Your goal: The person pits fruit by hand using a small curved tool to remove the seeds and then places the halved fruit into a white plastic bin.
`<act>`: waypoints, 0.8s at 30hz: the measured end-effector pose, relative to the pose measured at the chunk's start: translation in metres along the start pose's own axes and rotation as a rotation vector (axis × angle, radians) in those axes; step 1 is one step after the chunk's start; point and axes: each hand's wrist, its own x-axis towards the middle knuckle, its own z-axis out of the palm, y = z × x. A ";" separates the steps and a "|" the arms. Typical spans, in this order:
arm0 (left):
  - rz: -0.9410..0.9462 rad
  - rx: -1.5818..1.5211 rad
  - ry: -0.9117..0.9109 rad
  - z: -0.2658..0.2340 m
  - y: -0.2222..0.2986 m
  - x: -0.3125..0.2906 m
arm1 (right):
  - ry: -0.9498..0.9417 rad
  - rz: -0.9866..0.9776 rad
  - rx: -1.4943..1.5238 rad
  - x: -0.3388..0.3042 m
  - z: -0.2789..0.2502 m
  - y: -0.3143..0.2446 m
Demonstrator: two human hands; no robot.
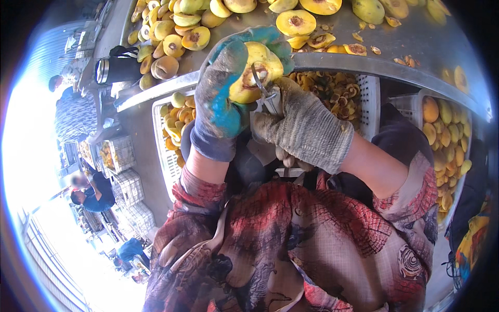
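Note:
My left hand [221, 83], in a grey and teal work glove, is closed around a yellow peach half [244, 86], its cut face and reddish pit hollow turned to the right. In a grey knitted glove, my right hand [312, 125] grips a small metal pitting tool [272, 100]. The tool's thin curved end reaches over the cut face at the hollow. How deep it sits in the flesh I cannot tell. Both hands are in front of the edge of a metal table [358, 65]. Several peach halves [296, 23] lie on the table beyond them.
Below the table edge, a white crate [370, 106] holds brown pits and scraps. Crates of peach halves stand left [160, 138] and right [410, 108]. A black cylindrical container [115, 70] is by the table's left end. Other people [96, 195] work among stacked crates far left.

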 end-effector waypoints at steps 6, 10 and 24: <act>0.108 -0.100 0.102 0.010 -0.001 0.014 | -0.098 0.051 0.304 0.002 -0.010 0.007; 0.235 0.078 0.126 0.008 -0.012 0.014 | 0.030 -0.054 0.189 0.010 -0.002 0.012; 0.003 0.269 -0.224 -0.007 0.008 0.024 | -0.133 0.033 0.201 0.005 0.000 0.016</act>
